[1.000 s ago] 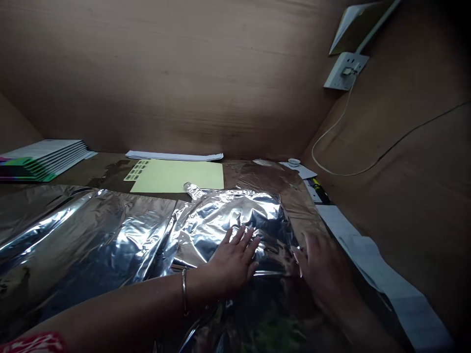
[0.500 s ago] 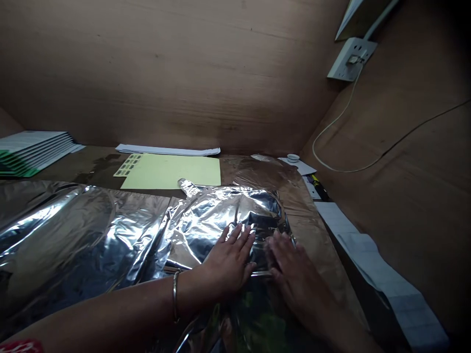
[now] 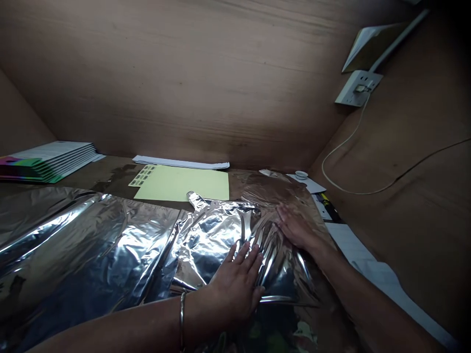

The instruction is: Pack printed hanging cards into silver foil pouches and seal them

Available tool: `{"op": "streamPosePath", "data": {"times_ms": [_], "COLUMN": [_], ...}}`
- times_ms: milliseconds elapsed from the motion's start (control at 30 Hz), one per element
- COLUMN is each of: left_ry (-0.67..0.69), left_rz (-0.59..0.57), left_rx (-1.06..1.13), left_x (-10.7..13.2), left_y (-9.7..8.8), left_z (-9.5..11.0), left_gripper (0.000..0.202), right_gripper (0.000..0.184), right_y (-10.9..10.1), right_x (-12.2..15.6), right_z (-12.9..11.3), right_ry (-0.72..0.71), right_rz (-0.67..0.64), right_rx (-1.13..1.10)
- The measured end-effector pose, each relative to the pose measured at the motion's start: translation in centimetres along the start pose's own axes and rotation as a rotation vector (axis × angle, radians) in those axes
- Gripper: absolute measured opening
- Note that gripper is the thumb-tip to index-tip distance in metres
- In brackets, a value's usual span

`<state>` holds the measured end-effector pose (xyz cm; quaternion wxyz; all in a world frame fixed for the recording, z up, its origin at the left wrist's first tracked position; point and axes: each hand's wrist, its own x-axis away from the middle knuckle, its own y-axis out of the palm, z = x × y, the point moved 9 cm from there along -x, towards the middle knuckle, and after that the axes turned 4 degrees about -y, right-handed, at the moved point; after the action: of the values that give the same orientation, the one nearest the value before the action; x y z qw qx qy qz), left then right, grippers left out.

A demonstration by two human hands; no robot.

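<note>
A shiny silver foil sheet or bag [image 3: 211, 238] lies on the table before me, creased and reflective. My left hand [image 3: 237, 282], with a metal bangle at the wrist, rests flat on its middle, fingers spread. Farther right, my right hand [image 3: 300, 230] lies on the foil's upper right part, fingers stretched leftward and holding nothing I can see. Creases fan out from its fingertips toward the lower right edge. To the left, a larger sheet of foil [image 3: 88, 245] covers the table. A narrow foil tab [image 3: 196, 201] sticks out at the top.
Yellow paper [image 3: 184, 184] lies behind the foil, with a folded white strip [image 3: 180, 163] beyond. Stacked folders [image 3: 55, 159] sit at far left. Rightward are a small round cap [image 3: 301, 175], a yellow-black cutter [image 3: 329, 207], white paper [image 3: 382, 274] and a wall socket [image 3: 358, 88] with cable.
My right hand has moved up and right across the foil, whose right part now spreads farther right with new creases. My left hand stays on the foil. The camera view has shifted slightly.
</note>
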<state>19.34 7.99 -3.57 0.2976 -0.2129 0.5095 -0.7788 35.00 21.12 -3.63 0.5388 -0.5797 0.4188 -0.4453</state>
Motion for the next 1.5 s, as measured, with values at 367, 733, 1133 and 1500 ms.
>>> {"op": "streamPosePath", "data": {"times_ms": [367, 733, 1133, 1500], "left_ry": [-0.019, -0.047, 0.188, -0.051], "left_rz": [-0.016, -0.009, -0.02, -0.029], "left_rx": [-0.026, -0.105, -0.393, 0.297], "left_x": [0.0, 2.8, 10.9, 8.4], "left_y": [-0.3, -1.5, -5.8, -4.4], "left_z": [-0.3, -5.0, -3.8, 1.9], "left_gripper": [0.066, 0.065, 0.024, 0.013], "right_gripper": [0.059, 0.062, 0.06, 0.036], "right_y": [-2.0, 3.4, 3.4, -3.9], "right_x": [1.8, 12.3, 11.4, 17.9], "right_z": [0.1, -9.7, -8.7, -16.8], "right_ry": [0.138, -0.168, -0.158, -0.723], "right_rz": [0.135, 0.212, 0.246, 0.419], "right_rx": [0.06, -0.03, -0.003, -0.25]}}
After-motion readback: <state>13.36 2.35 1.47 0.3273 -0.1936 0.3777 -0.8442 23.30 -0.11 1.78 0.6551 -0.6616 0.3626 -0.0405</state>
